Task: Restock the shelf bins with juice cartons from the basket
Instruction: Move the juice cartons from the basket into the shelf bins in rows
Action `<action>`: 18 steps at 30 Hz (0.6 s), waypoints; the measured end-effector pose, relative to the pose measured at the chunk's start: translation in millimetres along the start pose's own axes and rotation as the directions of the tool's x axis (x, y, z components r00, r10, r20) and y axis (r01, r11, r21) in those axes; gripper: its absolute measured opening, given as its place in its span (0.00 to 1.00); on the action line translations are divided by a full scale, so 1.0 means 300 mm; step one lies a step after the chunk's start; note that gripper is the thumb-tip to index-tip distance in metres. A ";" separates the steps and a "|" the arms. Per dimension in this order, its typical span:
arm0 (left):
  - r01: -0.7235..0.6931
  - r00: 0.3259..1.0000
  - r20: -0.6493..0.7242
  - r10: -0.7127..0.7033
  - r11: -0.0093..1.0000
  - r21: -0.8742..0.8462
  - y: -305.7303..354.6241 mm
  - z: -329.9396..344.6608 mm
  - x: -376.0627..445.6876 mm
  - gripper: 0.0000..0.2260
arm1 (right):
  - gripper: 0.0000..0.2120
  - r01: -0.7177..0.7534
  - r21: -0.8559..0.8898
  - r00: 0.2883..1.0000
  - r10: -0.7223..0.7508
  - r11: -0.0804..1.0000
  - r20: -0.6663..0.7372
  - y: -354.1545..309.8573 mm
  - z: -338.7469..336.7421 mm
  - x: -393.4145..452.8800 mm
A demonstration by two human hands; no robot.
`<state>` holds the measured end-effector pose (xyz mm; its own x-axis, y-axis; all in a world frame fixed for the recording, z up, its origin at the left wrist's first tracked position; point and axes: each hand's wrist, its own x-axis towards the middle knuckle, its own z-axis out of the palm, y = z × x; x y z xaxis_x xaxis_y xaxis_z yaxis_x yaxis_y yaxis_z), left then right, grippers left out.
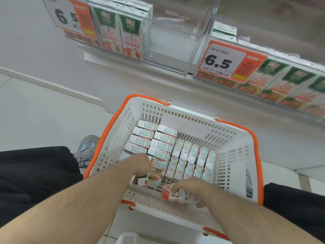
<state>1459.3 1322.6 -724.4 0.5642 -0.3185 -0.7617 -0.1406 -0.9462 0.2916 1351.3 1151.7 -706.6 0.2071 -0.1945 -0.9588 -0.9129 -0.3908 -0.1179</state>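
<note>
A white basket (233, 148) with orange handles sits on the floor below the shelf, packed with several juice cartons (159, 144) in rows. My left hand (139, 164) reaches into the basket's near left part, fingers curled down round a carton (149, 182) lying there. My right hand (191, 188) grips another carton (169, 195) at the near edge of the basket, lifted slightly and tilted. Above, a clear shelf bin (168, 41) holds upright peach cartons (131, 34) on its left side, with its right side empty. A second bin (274, 85) at the right is full.
Price tags reading 6.5 hang on the bin fronts (219, 65). My knees in black trousers flank the basket, and a grey shoe (87, 144) shows at its left. A white container rim (126, 238) sits at the bottom edge. Pale floor tiles spread left.
</note>
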 end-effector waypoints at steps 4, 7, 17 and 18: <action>-0.152 0.982 0.087 0.165 0.979 -0.139 0.111 -0.080 -0.057 0.09 | 0.31 0.007 -0.028 0.996 -0.004 1.000 0.084 0.004 -0.178 -0.098; -0.245 0.949 0.166 0.268 0.958 -0.151 0.217 -0.151 -0.146 0.30 | 0.31 0.079 -0.026 0.976 -0.072 0.997 0.207 -0.044 -0.293 -0.179; -0.587 0.724 -0.380 0.576 0.803 0.100 0.452 -0.424 -0.477 0.32 | 0.15 0.397 0.041 0.918 -0.397 0.917 -0.010 -0.183 -0.535 -0.658; -0.589 0.694 -0.418 0.586 0.796 0.139 0.464 -0.447 -0.504 0.31 | 0.15 0.425 0.067 0.905 -0.424 0.903 -0.030 -0.189 -0.547 -0.673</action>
<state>1463.5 1246.7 -491.0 0.6496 -0.7514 -0.1158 -0.5569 -0.5740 0.6003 1418.8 1065.6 -464.0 0.5851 -0.0369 -0.8101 -0.7594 -0.3754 -0.5313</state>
